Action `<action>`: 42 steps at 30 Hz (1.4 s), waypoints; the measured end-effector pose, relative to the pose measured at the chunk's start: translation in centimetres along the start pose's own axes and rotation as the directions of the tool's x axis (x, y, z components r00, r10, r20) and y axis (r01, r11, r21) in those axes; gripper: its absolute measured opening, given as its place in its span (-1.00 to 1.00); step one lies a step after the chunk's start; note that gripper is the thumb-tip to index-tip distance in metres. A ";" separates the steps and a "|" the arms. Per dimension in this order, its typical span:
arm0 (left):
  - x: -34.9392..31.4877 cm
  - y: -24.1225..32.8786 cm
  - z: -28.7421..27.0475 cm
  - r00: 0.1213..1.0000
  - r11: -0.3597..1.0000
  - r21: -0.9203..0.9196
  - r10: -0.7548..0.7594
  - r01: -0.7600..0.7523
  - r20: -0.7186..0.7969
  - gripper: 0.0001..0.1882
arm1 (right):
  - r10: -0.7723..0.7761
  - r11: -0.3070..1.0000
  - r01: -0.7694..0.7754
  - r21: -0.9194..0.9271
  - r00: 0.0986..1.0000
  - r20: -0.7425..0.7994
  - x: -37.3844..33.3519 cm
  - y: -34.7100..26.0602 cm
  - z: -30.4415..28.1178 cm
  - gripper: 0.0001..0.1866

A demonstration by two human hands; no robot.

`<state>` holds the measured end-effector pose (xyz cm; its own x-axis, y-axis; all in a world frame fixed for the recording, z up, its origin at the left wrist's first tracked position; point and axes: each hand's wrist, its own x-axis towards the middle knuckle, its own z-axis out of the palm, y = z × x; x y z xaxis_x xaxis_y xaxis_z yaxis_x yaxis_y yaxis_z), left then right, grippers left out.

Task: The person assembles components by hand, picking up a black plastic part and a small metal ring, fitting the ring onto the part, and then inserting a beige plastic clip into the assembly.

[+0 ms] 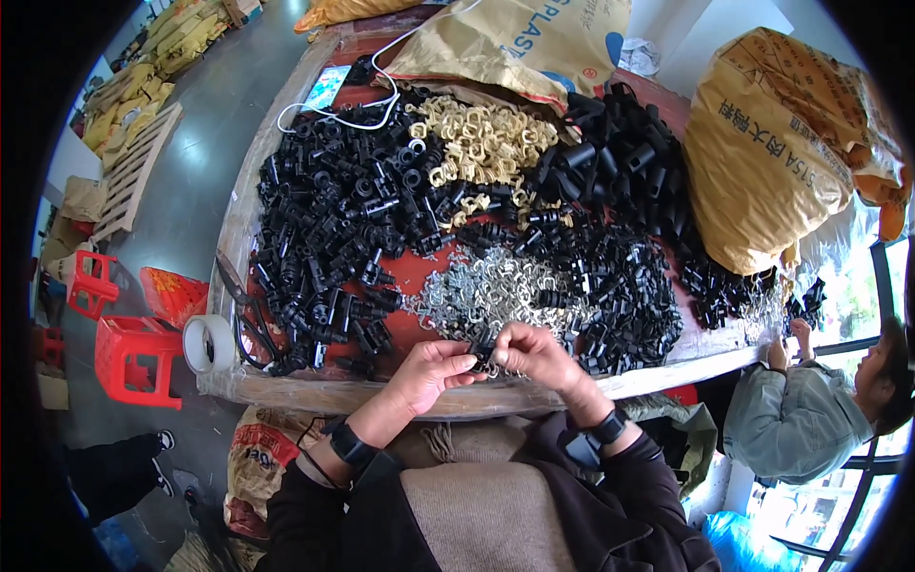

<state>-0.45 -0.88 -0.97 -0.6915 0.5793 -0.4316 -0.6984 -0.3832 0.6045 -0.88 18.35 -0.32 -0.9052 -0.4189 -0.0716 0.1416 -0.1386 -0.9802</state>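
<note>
Close together at the table's near edge, my two hands work over a small black plastic part (480, 348). My left hand (434, 370) pinches it between thumb and fingers. My right hand (536, 355) is closed at the part's right side, its fingertips pressed together; what they hold is too small to make out. Just beyond lies a heap of small silvery metal clips (500, 291). Black plastic fittings (329, 224) pile up on the left, and small black pieces (629, 305) on the right. Cream-coloured plastic rings (486, 138) lie farther back.
Black tubular pieces (610, 157) lie at the back right, beside a bulging yellow woven sack (762, 143). Scissors (250, 310) and a tape roll (209, 344) sit at the left edge. A white cable (386, 71) crosses near a phone (328, 88). Another person (805, 415) works at the right.
</note>
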 end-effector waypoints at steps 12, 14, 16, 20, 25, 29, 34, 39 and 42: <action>-0.8 -0.1 -1.5 0.992 0.991 -0.100 0.083 -0.092 -0.097 -0.87 | -0.478 0.029 -0.044 -0.999 0.877 -0.052 17.0 0.6 -4.6 -0.89; -0.8 0.0 -1.7 0.988 0.986 -0.107 0.116 -0.126 -0.101 -0.85 | -0.488 0.009 -0.025 -1.000 0.872 -0.027 16.4 0.9 -4.3 -0.89; -0.7 0.0 -2.1 0.981 0.977 -0.127 0.157 -0.171 -0.113 -0.82 | -0.508 0.185 -0.027 -0.982 0.853 -0.119 15.3 -0.3 -4.0 -0.87; -0.4 0.1 -2.0 0.946 0.932 -0.168 0.308 -0.322 -0.102 -0.82 | -0.396 0.510 0.004 -0.860 0.889 -0.231 10.7 -2.5 -2.7 -0.71; 0.7 -0.1 -0.3 0.940 0.896 -0.289 0.339 -0.336 -0.039 -0.82 | -0.224 0.767 0.071 -0.637 0.961 -0.162 3.6 -2.0 0.5 -0.66; 0.7 -1.3 0.6 0.955 0.885 -0.386 0.295 -0.262 0.029 -0.82 | -0.097 0.823 -0.007 -0.569 0.984 -0.152 1.0 -1.4 1.2 -0.69; 0.7 -1.9 1.2 0.967 0.916 -0.339 0.247 -0.213 0.060 -0.85 | -0.218 0.876 0.076 -0.475 0.943 -0.252 -0.3 0.3 1.3 -0.75; 0.6 -1.9 1.5 0.971 0.922 -0.324 0.237 -0.211 0.042 -0.84 | -0.179 0.974 0.130 -0.185 0.945 -0.276 -0.6 0.3 1.7 -0.79; 0.5 -1.7 1.5 0.976 0.932 -0.305 0.217 -0.197 0.033 -0.84 | -0.260 0.958 0.228 -0.172 0.946 -0.196 -0.8 1.1 0.9 -0.84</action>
<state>0.67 1.20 -1.23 -0.8203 0.5053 -0.2679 -0.5706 -0.6909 0.4439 0.33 17.68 -1.15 -0.9712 -0.1845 0.1510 -0.1395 -0.0738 -0.9875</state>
